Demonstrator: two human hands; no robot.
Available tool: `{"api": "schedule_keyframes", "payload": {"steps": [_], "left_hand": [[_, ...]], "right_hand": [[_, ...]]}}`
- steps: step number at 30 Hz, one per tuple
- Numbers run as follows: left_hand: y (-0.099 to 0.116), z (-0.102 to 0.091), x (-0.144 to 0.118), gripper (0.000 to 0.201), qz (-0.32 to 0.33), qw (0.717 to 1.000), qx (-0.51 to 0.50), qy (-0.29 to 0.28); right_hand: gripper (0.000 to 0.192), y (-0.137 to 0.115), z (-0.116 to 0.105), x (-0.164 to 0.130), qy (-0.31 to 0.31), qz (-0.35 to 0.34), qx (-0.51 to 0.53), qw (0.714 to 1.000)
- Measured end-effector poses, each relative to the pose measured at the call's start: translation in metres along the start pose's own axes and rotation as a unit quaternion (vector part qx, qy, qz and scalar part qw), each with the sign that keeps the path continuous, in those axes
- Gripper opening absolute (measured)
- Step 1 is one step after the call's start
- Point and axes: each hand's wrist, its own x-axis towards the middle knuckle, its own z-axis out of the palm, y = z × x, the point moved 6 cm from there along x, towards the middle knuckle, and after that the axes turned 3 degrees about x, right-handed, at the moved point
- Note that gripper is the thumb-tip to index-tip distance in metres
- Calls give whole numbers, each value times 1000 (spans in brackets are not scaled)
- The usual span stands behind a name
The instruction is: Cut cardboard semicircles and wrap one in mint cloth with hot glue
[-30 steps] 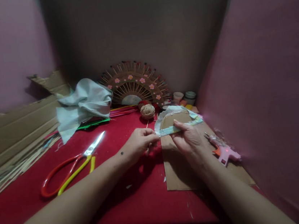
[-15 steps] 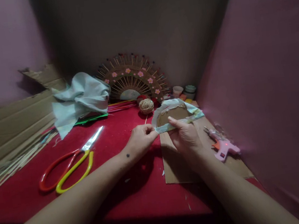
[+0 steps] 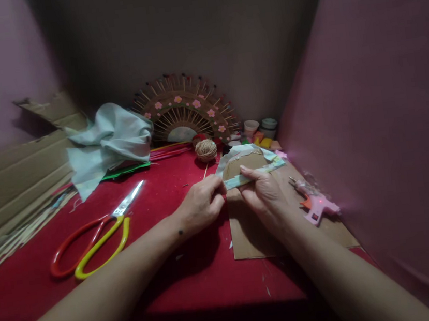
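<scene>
A half-round cardboard piece (image 3: 243, 166) with pale blue-white fabric folded over its edges is held up in front of me. Dried-looking glue runs along its curved border. My right hand (image 3: 263, 191) grips its straight lower edge, thumb on the cardboard face and fingers behind. At the piece's left corner, my left hand (image 3: 203, 199) pinches the fabric edge with bent fingers; the exact contact is partly hidden. Beneath the right hand lies a flat cardboard sheet (image 3: 250, 242). A pink glue gun (image 3: 319, 206) with a lit red light rests on that sheet's right side.
Scissors (image 3: 99, 237) with red and yellow handles lie at left. Behind are a crumpled pale cloth (image 3: 112, 141), a twine ball (image 3: 206, 150), a flowered stick fan (image 3: 188, 104) and small pots (image 3: 269, 126). Cardboard (image 3: 13, 180) and thin sticks (image 3: 24, 233) line the left side.
My left hand has turned slightly, its fingers curling more at the piece's left corner. The right hand keeps its grip. The whole view has shifted a little.
</scene>
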Motion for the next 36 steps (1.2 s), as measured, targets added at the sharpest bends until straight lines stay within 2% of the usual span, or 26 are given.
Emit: {"api": "schedule_keyframes", "payload": {"steps": [3, 5, 7, 9, 12, 15, 21, 29, 36], "left_hand": [[-4, 0, -1, 10, -33, 998, -44, 15], [-13, -4, -4, 1, -104, 986, -119, 54], [-24, -4, -7, 11, -196, 954, -216, 77], [-31, 2, -8, 17, -265, 908, -320, 54], [-31, 15, -6, 16, -286, 847, -447, -24], [-27, 20, -2, 16, -269, 829, -487, -62], [-25, 22, -4, 16, -263, 851, -452, -53], [-24, 23, -4, 18, -237, 918, -310, -64], [-29, 21, -6, 20, -208, 946, -246, -46]], "right_hand": [[24, -2, 1, 0, 5, -6, 18, 1000], [25, -3, 3, 0, 4, -10, 27, 1000], [26, -4, 3, 1, 10, -9, 37, 999], [26, -4, 2, 1, 22, -3, 46, 999], [25, -4, 1, 0, 36, 6, 52, 998], [24, -3, 1, -1, 38, 8, 50, 998], [22, -1, -3, 0, 38, 11, 43, 998], [24, 4, -3, -3, 56, 30, 38, 997], [25, 6, -9, 2, 42, 40, 37, 998]]}}
